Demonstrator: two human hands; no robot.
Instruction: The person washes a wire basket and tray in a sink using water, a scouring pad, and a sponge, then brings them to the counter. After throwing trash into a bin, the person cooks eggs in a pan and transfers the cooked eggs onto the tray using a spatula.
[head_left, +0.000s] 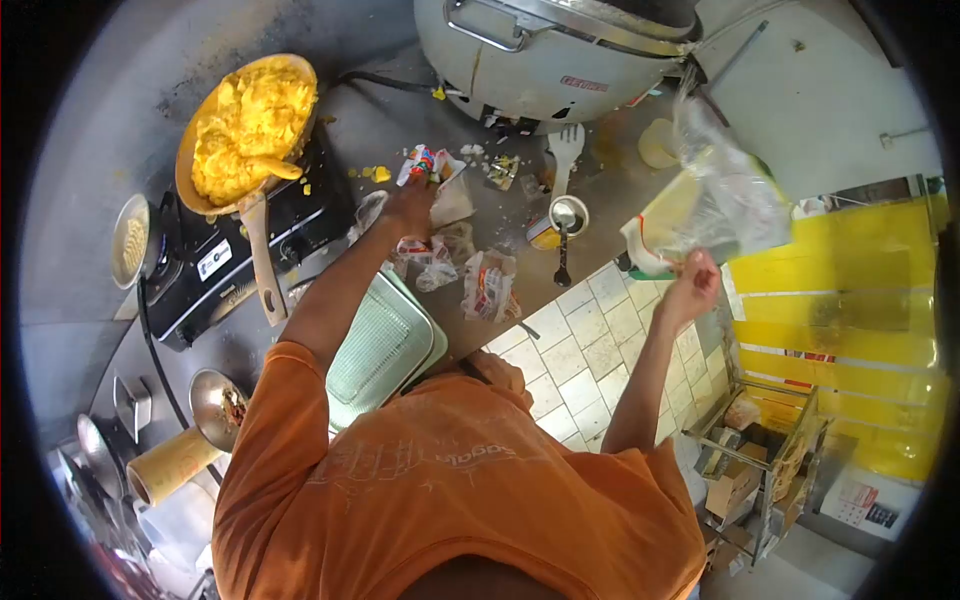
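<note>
My left hand point(408, 208) is over the steel counter, its fingers closed on a crumpled wrapper point(422, 163) with red and blue print. More torn wrappers point(490, 285) lie just below and beside it. Out to the right, my right hand point(693, 285) pinches the edge of a clear plastic bag point(735, 200), which hangs open above the counter's edge. Between the hands lie a white slotted spatula point(566, 155) and a small round container point(569, 215) with a dark-handled spoon point(563, 262).
A pan point(185, 150) of yellow food stands on a black stove point(215, 262) at the left. A large pot point(560, 75) is at the back. Green trays point(375, 345) sit near my body. A rack point(765, 470) with boxes stands at lower right.
</note>
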